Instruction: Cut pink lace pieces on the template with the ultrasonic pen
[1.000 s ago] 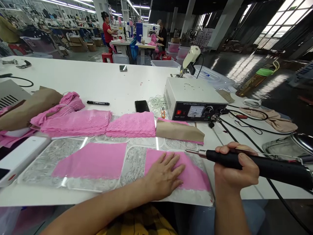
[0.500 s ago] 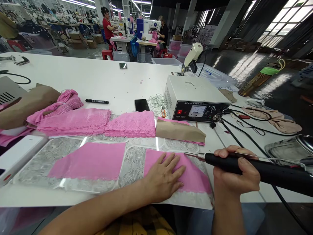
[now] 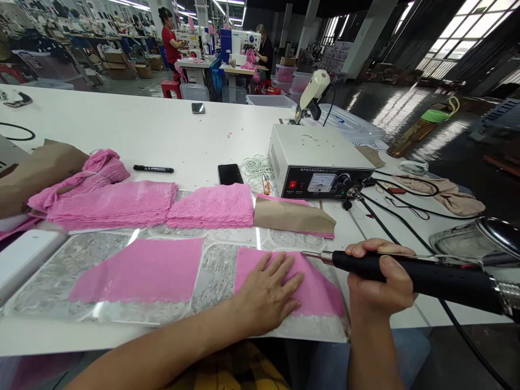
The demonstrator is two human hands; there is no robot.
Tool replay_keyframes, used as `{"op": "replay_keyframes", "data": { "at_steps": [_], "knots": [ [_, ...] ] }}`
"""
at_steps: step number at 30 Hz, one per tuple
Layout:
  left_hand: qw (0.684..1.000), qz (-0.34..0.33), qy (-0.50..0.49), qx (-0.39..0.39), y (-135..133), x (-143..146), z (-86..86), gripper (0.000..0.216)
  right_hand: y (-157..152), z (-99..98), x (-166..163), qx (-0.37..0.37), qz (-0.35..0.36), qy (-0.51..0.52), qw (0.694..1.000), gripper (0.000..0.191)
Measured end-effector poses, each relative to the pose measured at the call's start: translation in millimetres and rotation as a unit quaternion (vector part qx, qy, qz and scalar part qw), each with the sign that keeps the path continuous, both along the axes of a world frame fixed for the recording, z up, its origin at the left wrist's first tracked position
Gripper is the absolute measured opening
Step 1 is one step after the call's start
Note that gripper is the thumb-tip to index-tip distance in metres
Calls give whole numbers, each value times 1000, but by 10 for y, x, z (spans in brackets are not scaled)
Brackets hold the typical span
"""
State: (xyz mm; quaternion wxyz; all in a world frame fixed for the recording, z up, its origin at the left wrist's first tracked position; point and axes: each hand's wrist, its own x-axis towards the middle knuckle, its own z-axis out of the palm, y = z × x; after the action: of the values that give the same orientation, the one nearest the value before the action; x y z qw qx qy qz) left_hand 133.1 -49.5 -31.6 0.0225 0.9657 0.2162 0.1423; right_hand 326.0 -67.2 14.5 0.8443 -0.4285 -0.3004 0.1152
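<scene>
My left hand lies flat with fingers spread on a pink fabric piece, holding it against the grey-patterned mat. In my right hand is a black handheld ultrasonic welder, gripped round its barrel. Its thin metal tip points left and meets the top edge of that piece, just beyond my left fingertips. A second pink fabric piece with a scalloped lower edge rests flat on the mat to the left. Behind the mat are pink lace stacks and brown card over more pink fabric.
A generator box with a dial stands at the back right, black cables running from it. Nearby are a phone, loose string, orange-handled snips, a marker and a metal-lidded jar. Two people work at sewing machines beyond.
The view has shifted slightly, so most things sit a little further left. Both hands keep their hold, and the welder tip stays at the fabric's top edge.
</scene>
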Motion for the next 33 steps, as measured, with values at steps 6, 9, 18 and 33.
{"op": "replay_keyframes", "data": {
  "at_steps": [6,9,18,33],
  "knots": [
    [1000,-1,4,14,11,2,-15,49,-64,28,83,1,-13,24,1000,14],
    [1000,-3,3,18,12,5,-16,49,-174,37,166,-8,-26,27,999,15],
    [1000,-1,4,5,10,9,13,48,-270,37,176,-30,-18,51,998,16],
    [1000,-4,0,-5,21,-2,7,47,-282,68,129,-21,-13,8,1000,14]
  ]
}}
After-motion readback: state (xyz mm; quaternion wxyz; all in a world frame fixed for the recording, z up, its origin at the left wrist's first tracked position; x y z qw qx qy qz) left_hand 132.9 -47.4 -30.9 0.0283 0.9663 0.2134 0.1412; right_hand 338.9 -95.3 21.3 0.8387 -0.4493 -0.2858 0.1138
